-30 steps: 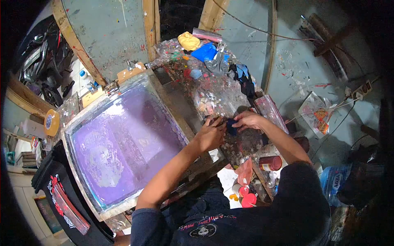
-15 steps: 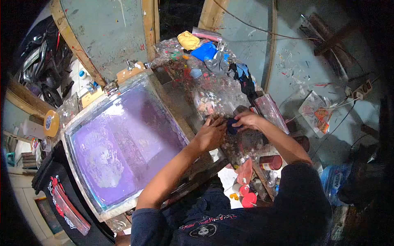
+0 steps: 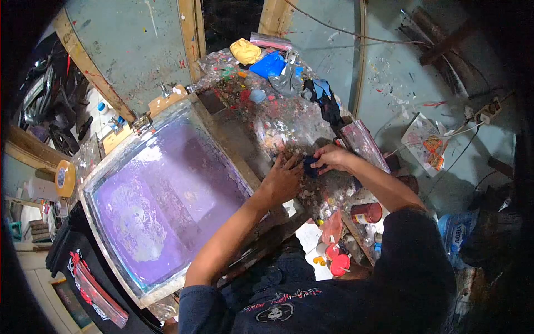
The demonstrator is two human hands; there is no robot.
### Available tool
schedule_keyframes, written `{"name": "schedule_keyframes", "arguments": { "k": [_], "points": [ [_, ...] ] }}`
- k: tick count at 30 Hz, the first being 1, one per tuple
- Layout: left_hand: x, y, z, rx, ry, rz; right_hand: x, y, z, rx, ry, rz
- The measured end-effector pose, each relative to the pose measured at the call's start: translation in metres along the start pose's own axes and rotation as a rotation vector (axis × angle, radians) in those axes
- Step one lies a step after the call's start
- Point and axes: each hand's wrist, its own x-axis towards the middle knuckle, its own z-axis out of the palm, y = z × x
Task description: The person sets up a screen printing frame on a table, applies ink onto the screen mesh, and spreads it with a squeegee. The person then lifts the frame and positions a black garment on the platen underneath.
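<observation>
A small wad of dark navy cloth (image 3: pixel 310 167) is pinched in my right hand (image 3: pixel 332 158), low over the paint-spotted worktable (image 3: pixel 283 122). My left hand (image 3: pixel 282 179) lies on the table just left of the cloth, fingers stretched out and apart, fingertips close to it. Left of my forearm is a screen printing frame (image 3: pixel 89 209) with a purple mesh (image 3: pixel 183 183) that carries a pale blotchy print image. Hinge clamps (image 3: pixel 142 123) sit at the frame's far edge.
Blue cloth (image 3: pixel 268 65), yellow cloth (image 3: pixel 245 51) and black rags (image 3: pixel 329 108) lie at the table's back. A squeegee (image 3: pixel 364 146) rests at the right edge. A dark red jar (image 3: pixel 366 212) and red-lidded tub (image 3: pixel 340 265) stand below. Black fabric (image 3: pixel 67 245) hangs left.
The whole view has shifted slightly. My right hand still grips the dark cloth, its fingers slightly rearranged on it; my left-hand fingers look more spread.
</observation>
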Motion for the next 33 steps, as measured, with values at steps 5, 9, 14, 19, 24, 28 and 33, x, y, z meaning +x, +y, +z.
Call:
{"name": "schedule_keyframes", "arguments": {
  "k": [5, 9, 14, 19, 24, 28, 33],
  "points": [
    [0.000, -0.002, 0.004, -0.044, 0.145, 0.015, -0.001, -0.009, 0.002, -0.065, -0.020, 0.027],
    [-0.002, 0.001, 0.002, -0.081, 0.118, -0.003, 0.003, -0.011, 0.002, -0.046, -0.002, 0.028],
    [-0.002, 0.000, 0.008, -0.104, 0.133, -0.028, 0.007, -0.020, 0.002, -0.193, 0.005, 0.049],
    [-0.002, 0.000, 0.014, -0.124, 0.093, -0.057, 0.004, -0.014, 0.001, -0.295, 0.082, 0.007],
    [0.002, 0.039, 0.003, 0.071, 0.046, -0.133, -0.018, -0.024, -0.006, -0.570, 0.102, 0.066],
    [-0.017, 0.081, -0.028, -0.161, -0.264, -0.049, -0.025, -0.028, -0.006, -0.862, 0.168, 0.168],
    [-0.136, 0.101, -0.115, -0.609, 0.137, -0.310, -0.100, -0.037, 0.057, -0.913, 0.799, -0.602]
  ]
}}
